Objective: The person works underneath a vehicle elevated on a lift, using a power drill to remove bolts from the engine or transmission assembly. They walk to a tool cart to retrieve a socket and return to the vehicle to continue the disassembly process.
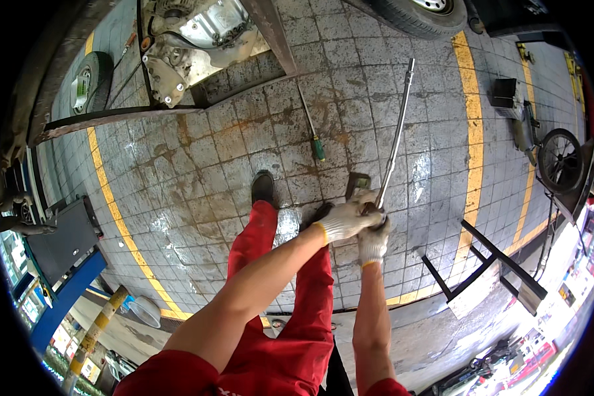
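Observation:
A long, shiny socket extension bar (396, 135) slants up and away to the right, its socket end farthest from me. My left hand (347, 220), in a white knitted work glove, closes round the bar's near end. My right hand (374, 239), gloved alike, is closed just below and against the left one at the same end. The fingers overlap there, so how the bar's end is shaped is hidden. Beside my left hand a small dark boxy thing (358, 182) lies on the floor; its kind is unclear. Farther off lies a long screwdriver (318, 148) with a green handle.
A dirty metal engine assembly (208, 33) sits within a brown steel frame (138, 115) at the far left. Tyres (416, 16) lie beyond. To the right stand a black metal stand (488, 264), a battery-like box (506, 98) and a wheel (561, 160). Yellow lines (472, 132) cross the tiled floor.

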### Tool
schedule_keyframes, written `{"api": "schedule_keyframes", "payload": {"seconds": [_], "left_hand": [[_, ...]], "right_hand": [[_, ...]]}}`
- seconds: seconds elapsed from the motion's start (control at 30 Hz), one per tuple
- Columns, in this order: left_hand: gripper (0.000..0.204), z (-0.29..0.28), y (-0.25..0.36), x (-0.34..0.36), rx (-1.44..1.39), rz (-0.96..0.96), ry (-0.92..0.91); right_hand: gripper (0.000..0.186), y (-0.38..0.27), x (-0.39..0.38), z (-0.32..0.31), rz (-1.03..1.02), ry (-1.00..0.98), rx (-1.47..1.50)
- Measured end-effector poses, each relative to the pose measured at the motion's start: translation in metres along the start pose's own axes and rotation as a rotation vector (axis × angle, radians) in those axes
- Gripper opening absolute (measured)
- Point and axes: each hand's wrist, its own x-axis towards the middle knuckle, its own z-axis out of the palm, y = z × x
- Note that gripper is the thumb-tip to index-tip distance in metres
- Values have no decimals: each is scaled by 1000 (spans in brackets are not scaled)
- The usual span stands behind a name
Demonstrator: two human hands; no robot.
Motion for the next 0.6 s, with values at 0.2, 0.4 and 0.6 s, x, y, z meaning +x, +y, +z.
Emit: {"api": "schedule_keyframes", "payload": {"seconds": [0.2,0.4,0.6], "left_hand": [[58,-99,-130,-119,-152,-256,283],[66,-159,-228,-332,-4,-809,564],[66,-141,-236,-429,-146,-950,549]], "right_hand": [[62,10,93,29,216,-15,1],[57,152,138,37,8,53,122],[62,134,170,4,223,-35,171]]}}
